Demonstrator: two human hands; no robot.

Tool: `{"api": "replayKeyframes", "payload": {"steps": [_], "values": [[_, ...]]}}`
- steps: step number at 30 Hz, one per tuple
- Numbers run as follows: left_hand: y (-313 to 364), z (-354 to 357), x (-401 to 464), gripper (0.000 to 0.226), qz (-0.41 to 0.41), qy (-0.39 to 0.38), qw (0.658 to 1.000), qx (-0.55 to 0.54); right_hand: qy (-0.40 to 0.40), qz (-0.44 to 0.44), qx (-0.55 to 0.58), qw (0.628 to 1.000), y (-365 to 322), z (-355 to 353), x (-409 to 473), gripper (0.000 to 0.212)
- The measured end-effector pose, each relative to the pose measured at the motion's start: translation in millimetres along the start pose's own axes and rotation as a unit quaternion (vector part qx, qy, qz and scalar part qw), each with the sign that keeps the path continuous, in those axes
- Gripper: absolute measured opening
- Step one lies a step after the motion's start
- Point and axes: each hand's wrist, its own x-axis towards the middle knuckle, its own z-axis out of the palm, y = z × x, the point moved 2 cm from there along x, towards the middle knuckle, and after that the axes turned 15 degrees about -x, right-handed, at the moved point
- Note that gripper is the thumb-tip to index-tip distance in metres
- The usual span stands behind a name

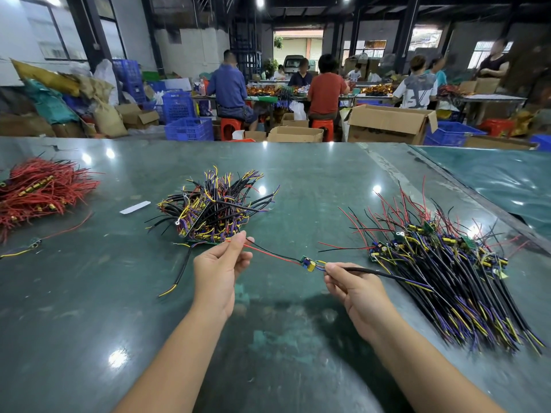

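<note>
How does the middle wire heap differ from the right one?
The middle heap is a tangled clump, wires sticking out every way; the right heap lies combed, black cables running one way. The right heap spreads wider and shows many red leads; the middle heap shows few. Both hold black, yellow and purple wires.

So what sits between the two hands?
Head view: a small green circuit board, its red and black wires pinched by the left hand, its black cable by the right hand.
</note>
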Motion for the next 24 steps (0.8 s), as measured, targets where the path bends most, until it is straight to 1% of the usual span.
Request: {"api": "replayKeyframes", "payload": {"steps": [4, 6, 8, 9, 12, 14, 16, 19, 24], "values": [[1.2, -5.0, 2.6, 0.02, 0.062, 0.011, 0.994, 0.084, 0.0, -0.017, -0.056, 0.998, -0.6, -0.4, -0.5, 0.011], [3.1, -7.1, 4.5, 0.015, 0.08, 0.029, 0.991, 0.105, 0.003, -0.023, -0.077, 0.997, -1.2, -0.5, -0.7, 0.01], [3.4, -8.0, 5.4, 0.011, 0.064, 0.046, 0.993, 0.086, 0.004, -0.021, -0.068, 0.997, -2.3, -0.4, -0.7, 0.01], [2.2, -8.0, 5.5, 0.011, 0.042, 0.056, 0.996, 0.058, 0.003, -0.017, -0.047, 0.999, -3.0, 0.0, -0.7, 0.009], [-2.4, -3.6, 4.0, 0.012, -0.033, 0.095, 0.993, -0.062, 0.003, -0.005, 0.066, 0.998, -4.6, 2.6, -0.7, 0.008], [-2.2, 0.6, 3.7, 0.011, -0.047, 0.108, 0.988, -0.103, -0.002, -0.005, 0.125, 0.992, -5.9, 3.7, -1.0, 0.008], [0.1, 1.3, 4.0, 0.011, -0.048, 0.103, 0.987, -0.11, -0.012, -0.009, 0.119, 0.993, -7.9, 2.2, -1.6, 0.01], [2.9, -3.2, 3.4, 0.014, -0.046, 0.082, 0.992, -0.082, -0.032, -0.019, 0.06, 0.997, -10.3, -3.2, -1.5, 0.013], [1.3, -5.7, 2.1, 0.015, -0.046, 0.077, 0.994, -0.062, -0.041, 0.008, 0.077, 0.996, -9.0, -0.5, -1.0, 0.014]]}}
